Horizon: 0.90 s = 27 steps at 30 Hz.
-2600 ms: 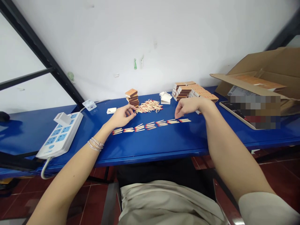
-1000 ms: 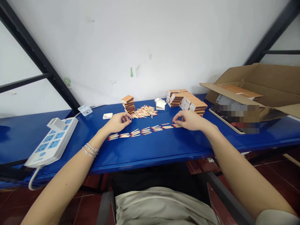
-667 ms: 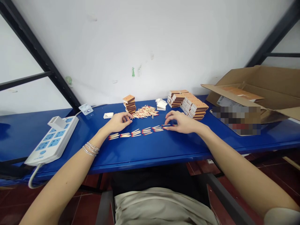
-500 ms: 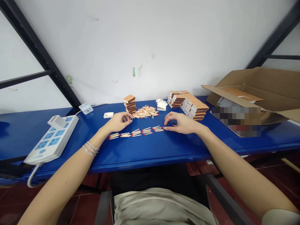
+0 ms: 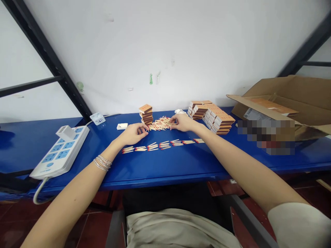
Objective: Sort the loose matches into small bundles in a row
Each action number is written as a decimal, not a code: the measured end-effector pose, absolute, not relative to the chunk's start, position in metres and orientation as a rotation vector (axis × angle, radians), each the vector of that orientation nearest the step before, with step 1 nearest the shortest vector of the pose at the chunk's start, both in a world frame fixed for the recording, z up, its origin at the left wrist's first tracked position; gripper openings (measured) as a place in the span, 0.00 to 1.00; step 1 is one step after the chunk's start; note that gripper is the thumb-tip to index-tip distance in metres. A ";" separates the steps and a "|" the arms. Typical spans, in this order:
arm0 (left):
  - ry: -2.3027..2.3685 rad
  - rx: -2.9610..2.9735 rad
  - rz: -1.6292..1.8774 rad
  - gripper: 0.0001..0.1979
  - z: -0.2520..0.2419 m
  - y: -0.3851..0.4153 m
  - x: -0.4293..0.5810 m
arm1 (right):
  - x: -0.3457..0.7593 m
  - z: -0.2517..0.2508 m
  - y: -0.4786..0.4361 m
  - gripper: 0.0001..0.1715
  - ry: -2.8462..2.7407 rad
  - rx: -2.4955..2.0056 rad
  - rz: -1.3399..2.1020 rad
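A loose pile of red-tipped matchsticks point(image 5: 160, 124) lies on the blue table. My left hand point(image 5: 134, 133) rests at the pile's left end, thumb and fingers pinched with a pale matchstick end showing at the tips. At the right end of the pile, my right hand point(image 5: 182, 122) has its thumb and fingertips closing on matchsticks. Nearer to me runs a row of several small match bundles point(image 5: 165, 144), the rightmost partly behind my right forearm. Just behind the pile stands a stack of matchboxes point(image 5: 146, 114). A white matchbox tray point(image 5: 122, 126) sits left of it.
A large block of stacked matchboxes point(image 5: 214, 117) stands right of my right hand, near a white tray point(image 5: 180, 112) half hidden by it. An open cardboard box point(image 5: 279, 103) occupies the right side. A white power strip point(image 5: 60, 151) lies left on the blue table point(image 5: 160, 168).
My right hand has moved from the right end of the bundle row back and left to the pile. Two more bundles now show at the row's right end. My left hand stays by the pile.
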<state>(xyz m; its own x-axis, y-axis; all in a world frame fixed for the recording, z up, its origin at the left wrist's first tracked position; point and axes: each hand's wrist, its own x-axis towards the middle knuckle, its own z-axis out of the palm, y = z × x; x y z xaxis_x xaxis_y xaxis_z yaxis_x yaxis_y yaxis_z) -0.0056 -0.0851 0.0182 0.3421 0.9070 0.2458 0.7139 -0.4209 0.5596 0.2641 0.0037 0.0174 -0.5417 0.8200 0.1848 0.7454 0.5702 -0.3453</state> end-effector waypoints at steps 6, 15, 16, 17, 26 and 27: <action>1.448 2.267 0.742 0.11 0.019 -0.086 -0.005 | 0.258 0.017 0.010 0.10 -2.453 -1.267 0.277; 1.457 2.251 0.757 0.11 0.020 -0.087 -0.005 | 0.252 0.024 0.012 0.11 -2.322 -1.355 0.357; 1.462 2.252 0.752 0.11 0.021 -0.088 -0.004 | 0.252 0.024 0.013 0.11 -2.297 -1.343 0.398; 1.468 2.253 0.751 0.11 0.021 -0.088 -0.004 | 0.252 0.024 0.014 0.11 -2.267 -1.326 0.440; 1.528 2.261 0.793 0.11 0.020 -0.086 -0.006 | 0.241 0.031 0.013 0.10 -1.934 -1.249 0.817; 1.533 2.245 0.806 0.11 0.020 -0.086 -0.007 | 0.238 0.032 0.010 0.10 -1.902 -1.222 0.879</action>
<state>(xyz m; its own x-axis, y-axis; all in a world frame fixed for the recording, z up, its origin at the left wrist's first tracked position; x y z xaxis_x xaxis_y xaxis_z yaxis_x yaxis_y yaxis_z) -0.0066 -0.0855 0.0197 0.2709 0.9219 0.2769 0.7508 -0.3824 0.5385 0.2385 0.0097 0.0318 -0.3089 0.9311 0.1941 0.4552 0.3239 -0.8294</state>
